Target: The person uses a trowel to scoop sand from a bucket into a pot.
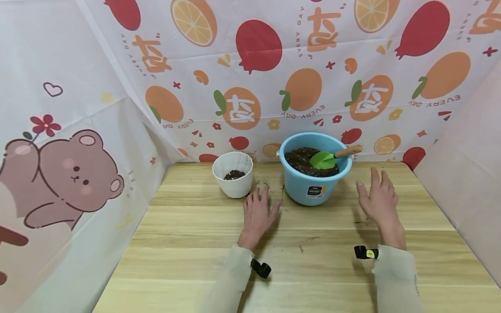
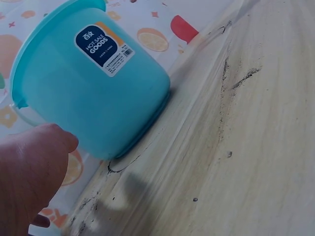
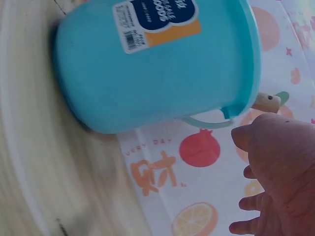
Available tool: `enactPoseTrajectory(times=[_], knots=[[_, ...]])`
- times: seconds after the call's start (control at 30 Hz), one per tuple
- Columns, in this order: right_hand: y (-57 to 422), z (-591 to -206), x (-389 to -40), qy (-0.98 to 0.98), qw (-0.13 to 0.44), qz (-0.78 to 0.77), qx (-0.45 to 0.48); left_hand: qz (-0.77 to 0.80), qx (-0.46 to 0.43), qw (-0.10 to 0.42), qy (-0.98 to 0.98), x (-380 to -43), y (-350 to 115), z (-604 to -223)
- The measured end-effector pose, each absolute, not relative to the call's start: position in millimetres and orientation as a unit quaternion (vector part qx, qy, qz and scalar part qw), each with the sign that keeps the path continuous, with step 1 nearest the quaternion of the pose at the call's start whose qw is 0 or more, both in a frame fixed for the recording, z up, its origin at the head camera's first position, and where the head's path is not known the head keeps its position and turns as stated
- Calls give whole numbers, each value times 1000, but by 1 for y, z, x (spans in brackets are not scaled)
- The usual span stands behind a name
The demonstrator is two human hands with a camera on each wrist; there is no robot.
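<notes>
My blue bucket [image 1: 295, 184] looks like smooth plastic with a soft shine. The dirt [image 1: 299, 158] inside is rough and crumbly. The green scoop [image 1: 322, 160] has a wood handle [image 1: 348, 151] (I can't tell if its blade [image 1: 321, 163] is plastic or painted metal). The white pot [image 1: 234, 187] looks like dull plastic. My worktop [image 1: 188, 243] has smooth wood grain; the fruit sheet [image 1: 270, 82] looks like creased cloth.

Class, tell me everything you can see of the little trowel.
The trowel has a bright green, smooth-looking blade and a light brown, wooden-looking handle with a dark spot near its end. It slants in the blue bucket, its blade against the dark soil, its handle jutting past the rim on the right; whether they touch is unclear. The hands are apart from it.
</notes>
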State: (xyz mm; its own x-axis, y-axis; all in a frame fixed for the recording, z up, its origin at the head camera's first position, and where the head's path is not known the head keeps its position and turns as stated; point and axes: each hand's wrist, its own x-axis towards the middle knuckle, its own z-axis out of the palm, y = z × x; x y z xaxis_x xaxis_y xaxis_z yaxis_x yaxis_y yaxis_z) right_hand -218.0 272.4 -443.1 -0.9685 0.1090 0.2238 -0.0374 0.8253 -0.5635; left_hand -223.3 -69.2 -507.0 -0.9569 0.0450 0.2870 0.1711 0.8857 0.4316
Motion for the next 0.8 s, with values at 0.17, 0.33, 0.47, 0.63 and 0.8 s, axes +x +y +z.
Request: enactPoseTrajectory(times=[0.17,0.33,0.47,0.63,0.8], knots=[[279,-433,-222,-947,138,290,-14,-227,-55,137,-963,-223,-70,-507],[281,-423,-224,-945,146,291,-17,-215,-60,149,-963,-223,-72,-507],[282,-415,-228,-946,149,287,-15,-206,-62,161,-963,-223,-75,-507],[283,-405,-235,-943,173,284,-8,-204,-68,178,-960,-225,-80,-505],[283,-396,-240,-940,185,286,2,-200,-73,197,-957,-225,-86,-504]])
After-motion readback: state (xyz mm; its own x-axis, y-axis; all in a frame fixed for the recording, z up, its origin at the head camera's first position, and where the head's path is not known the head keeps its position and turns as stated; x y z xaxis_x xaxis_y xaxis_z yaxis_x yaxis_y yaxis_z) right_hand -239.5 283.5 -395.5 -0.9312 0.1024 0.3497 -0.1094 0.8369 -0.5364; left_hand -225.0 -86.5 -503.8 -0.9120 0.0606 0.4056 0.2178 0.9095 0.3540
